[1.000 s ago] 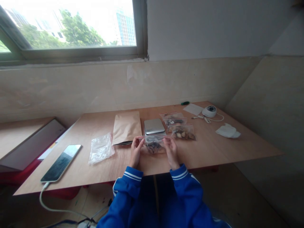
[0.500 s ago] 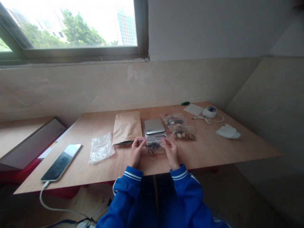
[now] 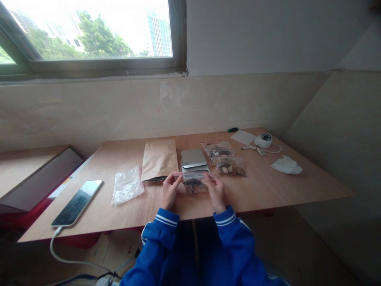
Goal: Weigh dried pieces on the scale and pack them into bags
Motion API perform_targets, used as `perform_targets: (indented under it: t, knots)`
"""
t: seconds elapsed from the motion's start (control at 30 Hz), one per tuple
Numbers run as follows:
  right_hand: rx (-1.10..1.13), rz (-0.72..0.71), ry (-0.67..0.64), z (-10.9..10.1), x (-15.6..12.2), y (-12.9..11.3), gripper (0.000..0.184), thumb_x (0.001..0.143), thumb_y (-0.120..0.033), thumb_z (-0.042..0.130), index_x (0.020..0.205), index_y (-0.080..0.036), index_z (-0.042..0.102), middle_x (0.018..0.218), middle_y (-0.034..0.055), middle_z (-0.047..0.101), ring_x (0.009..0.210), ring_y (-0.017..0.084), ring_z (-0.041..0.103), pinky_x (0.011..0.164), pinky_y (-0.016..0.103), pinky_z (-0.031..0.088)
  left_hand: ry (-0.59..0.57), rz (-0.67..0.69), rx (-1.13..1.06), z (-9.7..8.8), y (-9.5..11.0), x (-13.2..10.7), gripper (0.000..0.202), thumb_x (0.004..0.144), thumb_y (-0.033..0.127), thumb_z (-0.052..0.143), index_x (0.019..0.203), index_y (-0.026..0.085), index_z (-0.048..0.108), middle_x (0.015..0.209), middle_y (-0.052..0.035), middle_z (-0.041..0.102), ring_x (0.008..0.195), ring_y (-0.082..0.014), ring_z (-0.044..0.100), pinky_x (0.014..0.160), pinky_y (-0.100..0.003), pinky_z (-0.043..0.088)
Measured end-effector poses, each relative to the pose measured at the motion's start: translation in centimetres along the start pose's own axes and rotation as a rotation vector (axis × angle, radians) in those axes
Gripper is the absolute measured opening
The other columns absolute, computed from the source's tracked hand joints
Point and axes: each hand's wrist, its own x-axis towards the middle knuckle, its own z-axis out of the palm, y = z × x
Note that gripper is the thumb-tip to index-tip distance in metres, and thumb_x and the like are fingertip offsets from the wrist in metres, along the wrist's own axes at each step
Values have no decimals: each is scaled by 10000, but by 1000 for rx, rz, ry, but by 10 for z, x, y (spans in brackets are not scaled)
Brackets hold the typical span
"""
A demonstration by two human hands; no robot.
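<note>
Between my hands is a clear zip bag (image 3: 193, 186) with dark and brown dried pieces inside. My left hand (image 3: 170, 189) pinches its upper left corner, and my right hand (image 3: 216, 190) pinches the upper right one, so both hands are closed on it. Just behind the bag sits a small kitchen scale (image 3: 194, 158) with a metal top, its front partly hidden. To the right lie filled zip bags (image 3: 229, 167) of similar dried pieces, overlapping one another. A brown paper pouch (image 3: 160, 159) lies left of the scale, its mouth towards me.
Flat clear plastic bags (image 3: 127, 186) and a phone (image 3: 76, 204) on a white cable lie to the left. At the back right are a white dome camera (image 3: 263, 140) with its cord, white paper (image 3: 242, 137), a green-handled tool (image 3: 232, 130) and a crumpled tissue (image 3: 286, 165).
Both hands keep their hold on the zip bag's top corners and have barely shifted. The dried pieces inside look slightly rearranged. Everything else stays in place.
</note>
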Motion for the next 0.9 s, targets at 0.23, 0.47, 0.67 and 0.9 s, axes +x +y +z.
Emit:
perform_targets:
  t: [0.23,0.47,0.67,0.9]
  knots:
    - [23,-22,28,0,1,4,360,750,-467,679,921,-151,698,905,79,695,877,220,650,802,392,539,22,22,61,-1,-1,-1,225,756,392,687,769,168,663,723,-2,650,699,-145,573,701,-265,440]
    - [126,42,-108,2,-2,-5,327,755,-469,676,900,-176,670,872,56,701,840,215,670,793,384,550,-44,-50,-19,1,1,-1,248,755,415,675,821,177,650,796,-11,655,780,-159,597,749,-272,457]
    - [126,53,-185,3,-2,-5,352,752,-455,689,982,-189,670,897,45,710,835,206,672,811,371,533,-35,-54,-29,3,3,-2,254,742,402,692,851,177,650,832,-17,671,819,-168,613,794,-292,457]
    - [70,22,-132,5,-3,-11,294,729,-439,712,874,-183,704,881,52,706,822,203,652,784,367,532,-33,-72,-11,2,1,0,250,729,369,710,870,166,676,834,-32,693,808,-177,633,785,-308,470]
